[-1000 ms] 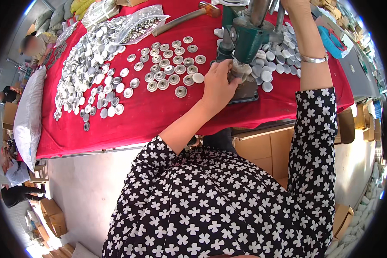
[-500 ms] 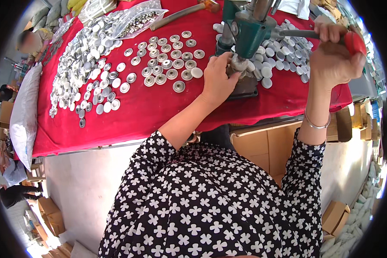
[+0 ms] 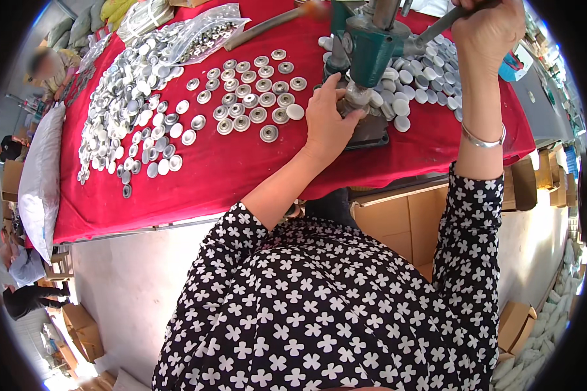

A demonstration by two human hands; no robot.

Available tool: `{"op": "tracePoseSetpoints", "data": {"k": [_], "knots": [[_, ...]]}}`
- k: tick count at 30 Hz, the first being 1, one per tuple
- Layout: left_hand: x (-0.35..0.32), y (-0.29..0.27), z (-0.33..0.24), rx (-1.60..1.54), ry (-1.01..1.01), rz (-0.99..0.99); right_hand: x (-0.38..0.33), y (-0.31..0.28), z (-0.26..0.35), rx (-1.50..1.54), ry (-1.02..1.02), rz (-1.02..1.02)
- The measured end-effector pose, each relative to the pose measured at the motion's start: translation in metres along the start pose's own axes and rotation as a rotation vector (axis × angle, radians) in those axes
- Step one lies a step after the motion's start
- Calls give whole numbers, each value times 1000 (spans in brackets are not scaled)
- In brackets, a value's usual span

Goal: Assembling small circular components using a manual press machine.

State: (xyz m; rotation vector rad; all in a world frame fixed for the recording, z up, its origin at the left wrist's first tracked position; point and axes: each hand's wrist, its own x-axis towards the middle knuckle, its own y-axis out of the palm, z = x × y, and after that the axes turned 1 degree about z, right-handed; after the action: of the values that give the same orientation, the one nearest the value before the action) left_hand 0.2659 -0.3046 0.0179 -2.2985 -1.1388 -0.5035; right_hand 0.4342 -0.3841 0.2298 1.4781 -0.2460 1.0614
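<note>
A green hand press [image 3: 370,55] stands on the red-covered table, its metal ram lowered onto the lower die [image 3: 357,98]. My left hand [image 3: 329,120] curls around that die, with the thumb in front and the fingers on its left side. Whether a small part sits under the fingers is hidden. My right hand [image 3: 489,32] is wrapped around the end of the press lever [image 3: 445,25], near the top edge of the view. The lever slants upward to the right. Left of the press lie several round metal button parts [image 3: 266,100], spread out singly, and one white disc [image 3: 295,111].
A large heap of button caps [image 3: 120,98] covers the table's left side. More caps [image 3: 430,72] lie right of the press. Behind are a clear bag of small metal parts [image 3: 209,36] and a hammer [image 3: 267,27]. A white sack [image 3: 39,182] leans at the left edge.
My right hand has swung the lever upward and away from me, from about level to slanting up. My left hand stays around the die. The view has shifted slightly.
</note>
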Motion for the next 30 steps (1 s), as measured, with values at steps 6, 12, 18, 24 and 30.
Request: {"op": "tracePoseSetpoints", "data": {"k": [6,12,18,24,30], "knots": [[-1,-2,3,30,6,-10,-31,13,4,-959,-438,107],[1,3,0,-24,46,-32,-82,2,48,-919,-274,232],[3,2,5,23,50,-35,-150,1,41,-1148,-370,232],[3,-1,0,81,25,-1,-214,-24,37,-1268,-397,149],[2,-1,3,70,28,23,-211,-18,33,-1287,-451,39]]}}
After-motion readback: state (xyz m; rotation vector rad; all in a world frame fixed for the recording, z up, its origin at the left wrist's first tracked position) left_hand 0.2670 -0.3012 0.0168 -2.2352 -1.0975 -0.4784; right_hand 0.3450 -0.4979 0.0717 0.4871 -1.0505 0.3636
